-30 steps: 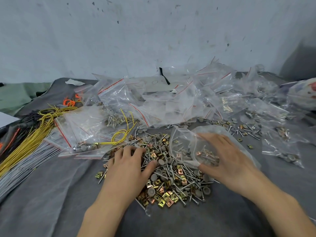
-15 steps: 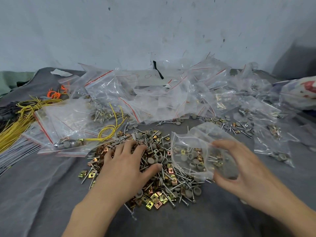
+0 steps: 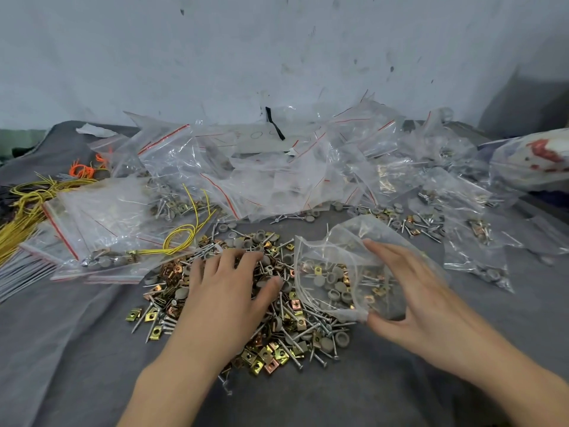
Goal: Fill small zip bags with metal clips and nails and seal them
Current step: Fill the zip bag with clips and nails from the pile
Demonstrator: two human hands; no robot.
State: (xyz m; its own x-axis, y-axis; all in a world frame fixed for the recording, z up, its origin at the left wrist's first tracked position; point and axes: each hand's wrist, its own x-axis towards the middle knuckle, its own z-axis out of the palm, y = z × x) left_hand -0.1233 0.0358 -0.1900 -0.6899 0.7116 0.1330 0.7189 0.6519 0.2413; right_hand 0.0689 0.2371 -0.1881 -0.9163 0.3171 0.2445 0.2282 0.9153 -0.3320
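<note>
Grey cloth covers the desk [image 3: 77,349], w/ a blotchy pale wall [image 3: 215,57] behind. Mid-desk sits a loose pile of clips & nails [image 3: 277,343], grey round caps mixed in. The left hand [image 3: 228,291] lies palm-down on that pile, fingers spread, nothing gripped as far as I can see. The right hand [image 3: 409,291] pinches a small zip bag [image 3: 332,266] betw. thumb & fingers, just beside the pile on its right. Its mouth looks to gape toward the left hand, so not sealed.

That bag already holds some clips, nails & caps, prob. part-filled. Done so far: several filled bags [image 3: 480,263] lie at the right, more in the stack of bags [image 3: 101,217] at left. To do: top up & seal this one, then work thru the pile, which is big yet. At the back waits a heap of bags [image 3: 261,167], mostly empty-looking. Far left: yellow wires [image 3: 21,217], not involved.
</note>
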